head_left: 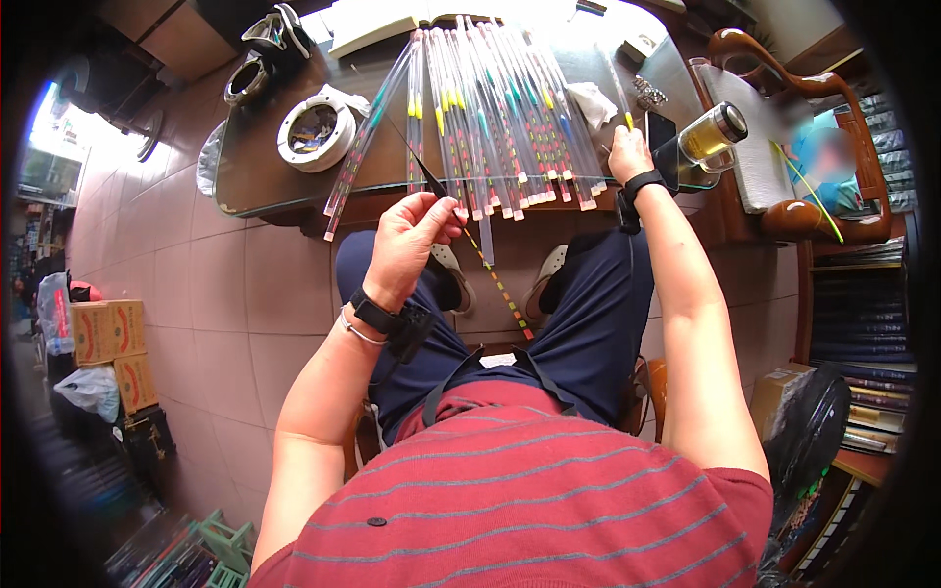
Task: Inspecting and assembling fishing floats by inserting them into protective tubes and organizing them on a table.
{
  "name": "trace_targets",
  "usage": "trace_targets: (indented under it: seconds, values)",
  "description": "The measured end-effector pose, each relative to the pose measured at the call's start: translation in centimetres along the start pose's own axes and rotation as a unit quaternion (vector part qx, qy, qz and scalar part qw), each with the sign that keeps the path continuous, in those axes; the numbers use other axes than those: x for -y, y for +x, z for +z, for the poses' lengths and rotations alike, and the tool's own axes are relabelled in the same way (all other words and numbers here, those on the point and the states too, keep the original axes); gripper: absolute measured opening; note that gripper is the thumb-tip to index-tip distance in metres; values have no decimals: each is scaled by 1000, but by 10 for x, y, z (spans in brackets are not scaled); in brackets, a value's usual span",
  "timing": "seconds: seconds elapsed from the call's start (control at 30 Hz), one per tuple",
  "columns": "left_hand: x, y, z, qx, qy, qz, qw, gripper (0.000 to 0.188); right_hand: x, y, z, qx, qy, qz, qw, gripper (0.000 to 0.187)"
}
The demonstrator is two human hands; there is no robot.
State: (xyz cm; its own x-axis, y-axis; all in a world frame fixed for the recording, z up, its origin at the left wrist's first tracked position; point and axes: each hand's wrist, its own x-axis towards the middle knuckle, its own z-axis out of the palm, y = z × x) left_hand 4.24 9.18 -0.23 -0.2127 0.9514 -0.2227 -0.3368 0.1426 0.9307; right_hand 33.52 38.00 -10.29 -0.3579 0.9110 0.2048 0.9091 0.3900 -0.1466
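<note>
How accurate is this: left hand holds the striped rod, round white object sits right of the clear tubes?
Not quite: the left hand holds the striped rod, but the head view shows the round white object left of the clear tubes.

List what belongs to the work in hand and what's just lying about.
Likely in use:
slender striped, black-tipped stick in left hand
slim yellow-ended rod at right hand
clear plastic tubes holding striped sticks

Apparently lying about:
crumpled white tissue
clear bottle of amber liquid
round white-walled container
</note>
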Motion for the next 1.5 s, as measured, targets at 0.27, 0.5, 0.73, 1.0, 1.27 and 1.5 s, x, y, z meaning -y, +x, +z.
trace_targets:
  seconds: [0.27, 0.5, 0.73, 1.0, 1.27, 1.5]
  values:
    - [9, -3, 0, 10, -91, -32, 995, 20, 61, -30, -53, -12, 129, -117, 985, 22]
    - [19, -15, -5, 19, -84, -17, 996, 22, 194, -113, -121, 485, 563, -83, 664, 30]
    - [3, -32, -25, -27, -116, 13, 993, 23, 196, -129, -115, 285, 294, -302, 861, 18]
    - [12, -43, -32, -54, -158, 35, 985, 19, 204, -147, -146, -135, 197, -382, 893, 25]
    - [10, -53, -1, -61, -229, 39, 971, 20, 239, -190, -111, 194, 770, 126, 595, 27]
    - [9, -84, 9, -104, -151, 60, 981, 26, 236, -180, -111, 243, 850, 231, 406, 23]
